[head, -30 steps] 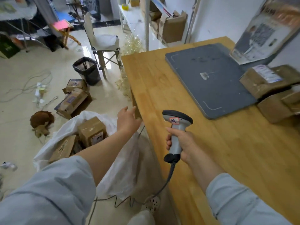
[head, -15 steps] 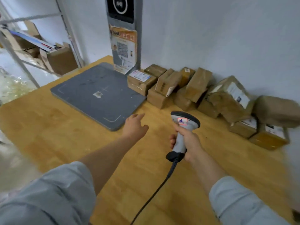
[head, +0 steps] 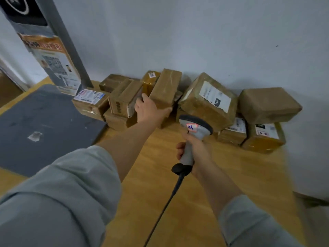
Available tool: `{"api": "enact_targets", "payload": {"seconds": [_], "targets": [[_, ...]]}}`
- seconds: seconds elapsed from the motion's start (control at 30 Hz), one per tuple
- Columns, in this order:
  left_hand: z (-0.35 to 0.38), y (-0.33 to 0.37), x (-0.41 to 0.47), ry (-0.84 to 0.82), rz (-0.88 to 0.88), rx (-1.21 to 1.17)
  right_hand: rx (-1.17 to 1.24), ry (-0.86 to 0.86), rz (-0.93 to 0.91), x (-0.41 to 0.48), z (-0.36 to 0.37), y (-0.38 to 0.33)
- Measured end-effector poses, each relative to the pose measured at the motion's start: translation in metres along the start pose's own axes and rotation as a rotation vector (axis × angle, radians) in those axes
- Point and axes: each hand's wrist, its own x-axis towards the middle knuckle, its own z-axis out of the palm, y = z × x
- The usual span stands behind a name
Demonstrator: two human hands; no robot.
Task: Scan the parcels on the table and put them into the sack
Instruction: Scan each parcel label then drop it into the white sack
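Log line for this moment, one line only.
phase: pick | left hand: grips tilted parcel | right hand: holds scanner | sack: out of view

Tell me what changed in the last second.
The left hand swung from over the sack across the table and took hold of the tall brown parcel. The right hand still grips the scanner; the other parcels have not moved.
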Motion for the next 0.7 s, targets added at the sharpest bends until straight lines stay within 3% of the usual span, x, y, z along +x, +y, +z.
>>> {"api": "enact_targets", "payload": {"seconds": [0.23, 0.4, 0.57, 0.7], "targets": [[0.033, 0.018, 0.052, 0.055, -0.086, 0.044, 0.003, -0.026, 0.008, 0.032, -0.018, -0.008], [0.016, -0.015, 0.028, 0.055, -0.210, -0.344, 0.012, 0.009, 0.013, 0.021, -0.024, 0.003], [-0.018, -0.087, -0.049, -0.180, -0.401, -0.917, -0.019, -0.008, -0.005, -0.015, -0.028, 0.020], [-0.033, -0.150, -0.120, -0.260, -0.554, -0.933, -0.047, -0.021, 0.037, -0.049, -0.025, 0.045]]}}
